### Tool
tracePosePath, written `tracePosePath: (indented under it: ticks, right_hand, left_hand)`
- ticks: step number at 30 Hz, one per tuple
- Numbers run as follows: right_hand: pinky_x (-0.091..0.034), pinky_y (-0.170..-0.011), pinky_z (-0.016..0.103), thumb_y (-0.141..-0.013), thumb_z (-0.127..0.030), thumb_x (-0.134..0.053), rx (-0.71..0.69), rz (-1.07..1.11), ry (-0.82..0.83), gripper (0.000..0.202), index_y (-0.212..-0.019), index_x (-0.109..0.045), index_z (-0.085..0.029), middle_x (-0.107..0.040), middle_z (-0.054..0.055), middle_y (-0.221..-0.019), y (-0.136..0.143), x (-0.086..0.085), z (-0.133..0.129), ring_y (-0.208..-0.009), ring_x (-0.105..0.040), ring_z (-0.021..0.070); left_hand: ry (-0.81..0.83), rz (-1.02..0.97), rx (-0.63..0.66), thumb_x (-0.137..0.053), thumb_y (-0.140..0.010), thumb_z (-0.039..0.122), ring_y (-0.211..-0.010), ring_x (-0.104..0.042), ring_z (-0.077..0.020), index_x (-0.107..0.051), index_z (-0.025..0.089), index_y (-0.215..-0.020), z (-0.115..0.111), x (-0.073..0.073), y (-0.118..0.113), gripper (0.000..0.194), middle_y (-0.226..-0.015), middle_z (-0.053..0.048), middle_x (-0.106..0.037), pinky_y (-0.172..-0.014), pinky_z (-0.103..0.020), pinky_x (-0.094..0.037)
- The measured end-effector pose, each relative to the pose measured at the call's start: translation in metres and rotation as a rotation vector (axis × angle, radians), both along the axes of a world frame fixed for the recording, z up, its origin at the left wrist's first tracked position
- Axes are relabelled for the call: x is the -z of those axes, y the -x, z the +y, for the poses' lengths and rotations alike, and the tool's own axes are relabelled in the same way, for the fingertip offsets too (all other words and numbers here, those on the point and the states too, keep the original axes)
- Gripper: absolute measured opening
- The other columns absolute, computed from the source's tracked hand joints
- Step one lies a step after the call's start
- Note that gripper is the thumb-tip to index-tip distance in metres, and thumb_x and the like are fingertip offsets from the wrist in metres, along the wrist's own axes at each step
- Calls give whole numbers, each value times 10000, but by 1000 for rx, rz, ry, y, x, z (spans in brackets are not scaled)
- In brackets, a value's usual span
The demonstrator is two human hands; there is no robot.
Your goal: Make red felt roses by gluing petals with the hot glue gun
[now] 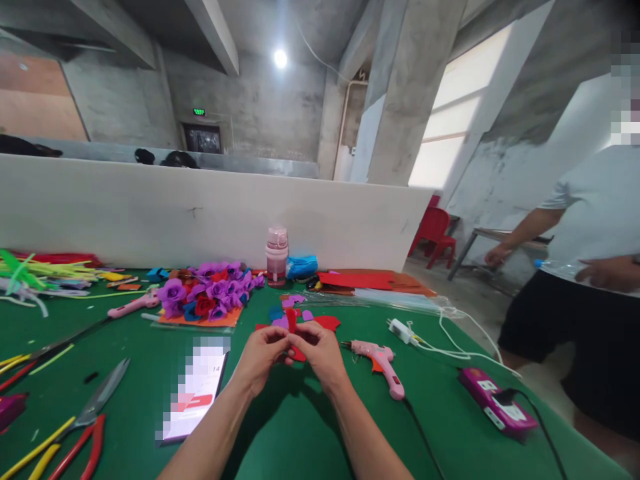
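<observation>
Above the green table, my left hand (263, 355) and my right hand (320, 348) meet at the fingertips. Both are closed in a pinch on a small red petal (291, 320), whose upper part sticks up between them. Its lower part is hidden by the fingers. Loose red pieces (327, 323) and purple pieces (307, 315) lie on the table just behind my hands. To the right of my right hand rests a pink glue gun (374, 357), its nozzle pointing left. A phone (197, 393) with a lit screen lies left of my left forearm.
Purple, red and blue flowers (210, 290) are heaped at the back left. A pink bottle (277, 257) stands before a white partition (200, 213). Scissors (95, 407) lie front left, a purple power strip (495, 403) at right. A person (595, 233) stands beyond the right edge.
</observation>
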State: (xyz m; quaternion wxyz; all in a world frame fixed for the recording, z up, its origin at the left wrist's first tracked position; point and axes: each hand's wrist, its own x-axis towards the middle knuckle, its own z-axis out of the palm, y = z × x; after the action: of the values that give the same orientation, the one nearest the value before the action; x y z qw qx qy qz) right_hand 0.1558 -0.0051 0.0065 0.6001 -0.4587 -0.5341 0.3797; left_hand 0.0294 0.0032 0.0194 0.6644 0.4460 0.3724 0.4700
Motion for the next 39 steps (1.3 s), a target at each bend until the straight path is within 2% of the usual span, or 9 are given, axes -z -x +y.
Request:
tracePosePath:
  ticks: [4, 9, 15, 19, 26, 33, 36, 39]
  right_hand:
    - [-460, -638, 266, -676, -277, -661, 96, -99, -86, 132, -747, -665, -165, -610, 17, -726, 3, -9, -8, -652, -563, 142]
    - [-444, -687, 275, -727, -250, -619, 200, -216, -206, 61, -732, -640, -192, -598, 15, -731, 7, -16, -16, -704, -558, 151]
    - [-440, -694, 271, -734, -256, -624, 159, -221, -237, 78, -790, -644, -205, -604, 13, -763, 6, -16, -18, -725, -556, 153]
    - [-444, -716, 271, -694, -249, -663, 111, -195, -211, 249, -937, -637, -199, -622, 14, -793, 4, -17, -17, -741, -566, 158]
    - [-433, -683, 264, -739, -264, -612, 131, -216, -246, 67, -745, -628, -199, -596, 9, -741, 1, -18, -16, -720, -548, 153]
    - [-433, -694, 265, -745, -267, -619, 118, -198, -232, 73, -775, -632, -202, -596, 8, -748, 1, -17, -15, -726, -552, 155]
    - [-437, -692, 264, -708, -279, -661, 106, -201, -210, 168, -851, -629, -197, -600, 8, -763, 0, -16, -14, -732, -558, 157]
    - [-435, -685, 266, -685, -267, -677, 119, -250, -209, 154, -814, -628, -197, -594, 2, -747, 0, -15, -13, -712, -550, 153]
  left_hand:
    - [-19, -5, 21, -778, -537, 302, -519, -548, -106, -626, 130, -665, -2, -3, -1, 263, -578, -2, -594, -475, -209, -443]
    - [-88, -1, -34, -763, -559, 319, -509, -543, -103, -640, 132, -633, -1, 0, -3, 236, -548, 2, -593, -511, -215, -452]
    - [-183, 42, -82, -734, -589, 285, -512, -549, -110, -664, 143, -644, -3, -4, -1, 167, -574, -4, -624, -547, -232, -465]
    - [-212, 57, -77, -720, -593, 239, -522, -553, -111, -666, 146, -637, -3, -8, 1, 116, -587, -3, -630, -547, -226, -462]
    - [-223, 77, -47, -719, -604, 265, -496, -544, -120, -666, 144, -638, -2, -4, -1, 136, -535, -9, -605, -522, -234, -458]
    - [-217, 88, -48, -713, -610, 273, -499, -554, -126, -688, 144, -676, -2, -4, -2, 147, -553, -9, -620, -523, -249, -472]
    - [-210, 89, -91, -728, -580, 252, -485, -547, -115, -687, 142, -653, -3, -6, -2, 139, -549, -8, -627, -506, -230, -460]
    - [-194, 90, -119, -732, -558, 224, -480, -552, -117, -680, 138, -646, -3, -7, -3, 134, -547, -7, -631, -506, -231, -465]
